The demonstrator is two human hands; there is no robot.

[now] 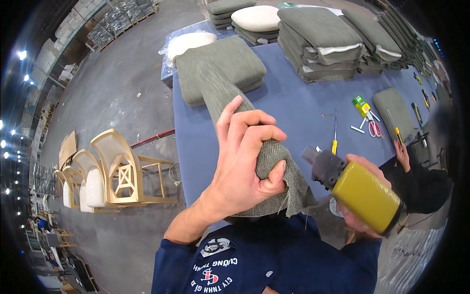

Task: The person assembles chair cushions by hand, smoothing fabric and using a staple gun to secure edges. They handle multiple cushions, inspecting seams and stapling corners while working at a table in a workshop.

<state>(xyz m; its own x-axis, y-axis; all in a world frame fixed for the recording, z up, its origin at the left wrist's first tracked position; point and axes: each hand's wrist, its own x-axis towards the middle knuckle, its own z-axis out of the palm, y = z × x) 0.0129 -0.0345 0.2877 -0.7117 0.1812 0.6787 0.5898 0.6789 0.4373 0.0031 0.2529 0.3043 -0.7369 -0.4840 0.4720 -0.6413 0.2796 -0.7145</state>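
My left hand is closed on a grey-green fabric cover, its fingers curled over a bunched, rounded part. From there the cloth runs back to the stacked cushions, and its frayed edge hangs near my chest. What lies under the cloth is hidden. To the right, my right hand grips a yellow and black staple gun, slightly blurred. Its dark nose points left toward the fabric, apart from it. The fingers on its far side are partly hidden.
The blue table holds grey-green cushions, a white pad, a yellow-handled screwdriver and red-handled scissors. At the right is another person's hand. Wooden chairs stand on the floor at left.
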